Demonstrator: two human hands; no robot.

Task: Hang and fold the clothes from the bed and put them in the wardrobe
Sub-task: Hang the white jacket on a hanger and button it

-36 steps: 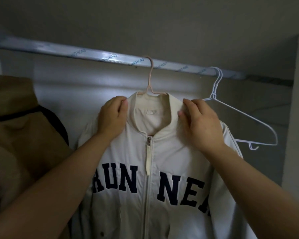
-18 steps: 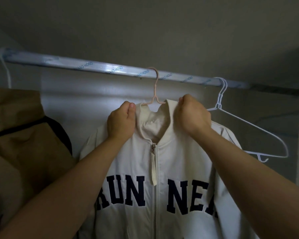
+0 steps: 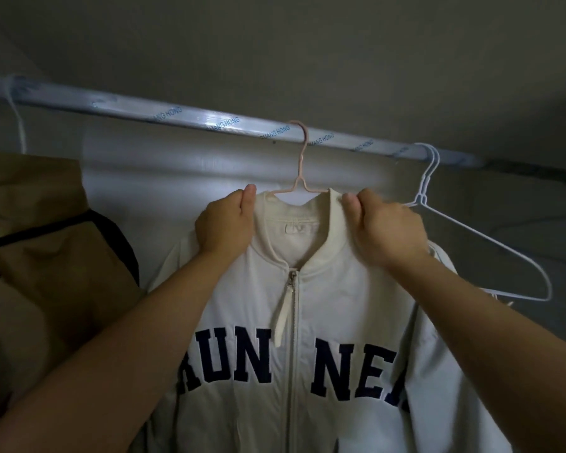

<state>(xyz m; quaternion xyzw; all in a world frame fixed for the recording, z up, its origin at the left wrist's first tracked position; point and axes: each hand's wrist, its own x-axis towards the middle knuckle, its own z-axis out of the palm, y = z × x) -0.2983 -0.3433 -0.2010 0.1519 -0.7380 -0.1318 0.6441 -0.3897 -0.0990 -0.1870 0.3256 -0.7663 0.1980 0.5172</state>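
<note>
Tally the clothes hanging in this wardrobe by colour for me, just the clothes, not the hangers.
Cream: 1, the jacket with dark lettering, on the pink hanger hooked over the rail.
Tan: 1, the garment with dark trim, at the left.
Total: 2.

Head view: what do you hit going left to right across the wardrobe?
In order: tan garment → left hand → pink hanger carrying the cream jacket → right hand → empty white hangers. Both hands pinch the jacket's collar.
</note>
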